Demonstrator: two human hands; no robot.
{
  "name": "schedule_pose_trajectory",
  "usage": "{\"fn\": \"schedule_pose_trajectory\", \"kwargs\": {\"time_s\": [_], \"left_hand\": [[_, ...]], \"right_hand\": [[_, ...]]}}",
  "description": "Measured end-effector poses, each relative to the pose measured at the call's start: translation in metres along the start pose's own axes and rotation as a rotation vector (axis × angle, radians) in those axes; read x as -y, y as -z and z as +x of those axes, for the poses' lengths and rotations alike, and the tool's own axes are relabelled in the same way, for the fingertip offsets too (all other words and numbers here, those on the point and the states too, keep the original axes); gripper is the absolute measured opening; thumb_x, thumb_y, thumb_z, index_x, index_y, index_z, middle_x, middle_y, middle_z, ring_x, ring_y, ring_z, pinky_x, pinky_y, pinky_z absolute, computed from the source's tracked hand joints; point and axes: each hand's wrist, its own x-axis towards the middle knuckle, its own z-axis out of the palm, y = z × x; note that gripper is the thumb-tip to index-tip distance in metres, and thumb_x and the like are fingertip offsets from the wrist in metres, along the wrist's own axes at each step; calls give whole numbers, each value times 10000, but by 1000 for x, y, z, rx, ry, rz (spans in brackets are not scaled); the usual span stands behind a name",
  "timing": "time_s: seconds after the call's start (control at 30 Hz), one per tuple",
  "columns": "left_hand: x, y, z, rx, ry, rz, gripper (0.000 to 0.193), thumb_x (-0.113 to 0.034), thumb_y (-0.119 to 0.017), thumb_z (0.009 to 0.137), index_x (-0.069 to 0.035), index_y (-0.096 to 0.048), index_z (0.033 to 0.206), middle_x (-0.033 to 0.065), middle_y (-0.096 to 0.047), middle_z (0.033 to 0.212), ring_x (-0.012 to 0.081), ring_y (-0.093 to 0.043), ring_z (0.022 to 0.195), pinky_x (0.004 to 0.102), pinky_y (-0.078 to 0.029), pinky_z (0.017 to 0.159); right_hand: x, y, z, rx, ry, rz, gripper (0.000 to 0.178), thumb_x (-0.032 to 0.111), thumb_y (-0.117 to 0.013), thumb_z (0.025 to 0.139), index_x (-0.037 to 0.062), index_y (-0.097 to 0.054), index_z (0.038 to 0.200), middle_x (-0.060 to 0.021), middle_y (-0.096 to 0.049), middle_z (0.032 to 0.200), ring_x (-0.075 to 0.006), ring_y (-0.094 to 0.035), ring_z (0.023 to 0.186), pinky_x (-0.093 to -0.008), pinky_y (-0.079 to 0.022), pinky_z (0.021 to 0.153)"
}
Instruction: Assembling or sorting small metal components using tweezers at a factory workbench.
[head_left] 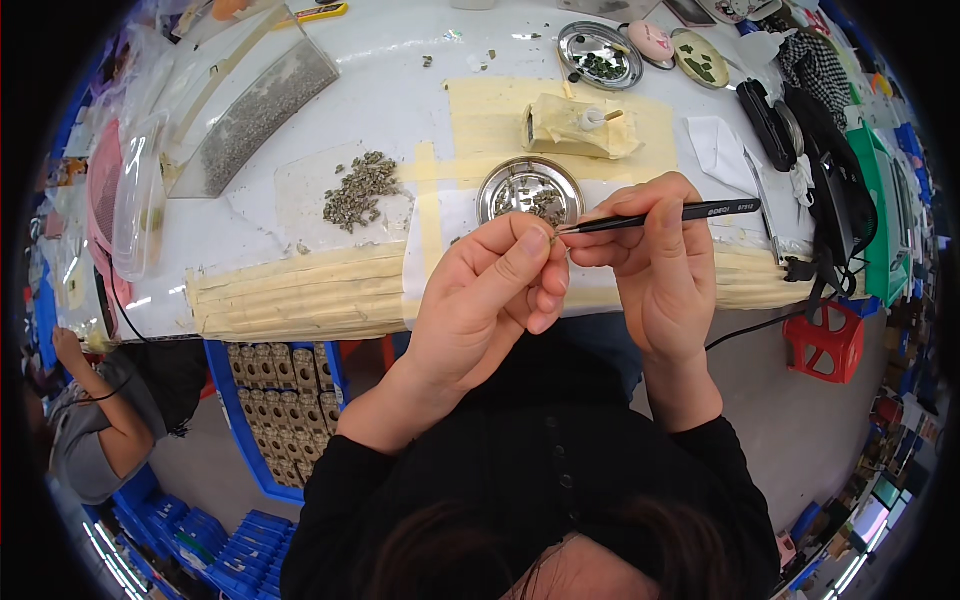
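Note:
Above the table's near edge, my left hand (490,290) pinches something tiny between thumb and forefinger; its kind is too small to make out. My right hand (655,265) grips a pair of black tweezers (690,212), whose tips point left and meet the left fingertips. Just beyond my fingers lies a round metal dish (486,190) with small metallic parts in it, its near side partly hidden by my hands. To the left, a pile of similar small parts (362,190) rests on a clear sheet.
Behind the dish stands a tape-wrapped block (560,128) with a small bottle. A clear bag of grey parts (260,120) lies at far left. Another metal dish (600,52) holds dark green pieces. Below are a blue crate (240,420) and a red stool (824,342); a person's arm (110,410) is at left.

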Motion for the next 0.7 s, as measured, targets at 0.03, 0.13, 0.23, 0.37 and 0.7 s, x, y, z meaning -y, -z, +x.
{"fn": "schedule_pose_trajectory", "kwargs": {"time_s": [0.03,0.13,0.23,0.37,0.7], "left_hand": [[0,0,0,1,-3,5,188,-206,-465,953,-41,-523,883,23,-538,742,71,-470,618,196,-397,535],[0,-1,0,2,-2,5,190,-207,-463,953,-41,-524,884,24,-538,740,71,-469,616,197,-396,534],[-1,0,0,11,28,-35,191,-206,-465,952,-38,-524,882,25,-538,737,73,-466,613,199,-392,530],[-2,3,1,52,100,-113,194,-206,-469,949,-33,-523,879,25,-535,731,76,-458,612,203,-385,524],[-2,3,1,69,180,-235,214,-218,-450,955,-25,-529,908,14,-524,728,70,-446,629,196,-375,530]], "right_hand": [[0,0,0,4,14,-16,271,258,-375,975,1,-459,960,-169,-610,907,-235,-657,831,-315,-562,719],[1,0,-1,14,39,-42,270,254,-376,975,-2,-460,958,-168,-611,904,-233,-657,829,-314,-561,718],[1,0,1,19,17,-4,272,254,-374,975,-3,-462,959,-168,-611,904,-229,-658,824,-310,-562,713],[-1,5,4,42,-57,98,279,262,-362,978,3,-464,956,-164,-616,893,-219,-660,817,-292,-564,698],[-10,16,11,123,-148,245,297,294,-361,977,21,-476,961,-165,-641,864,-198,-661,794,-264,-556,687]]}}
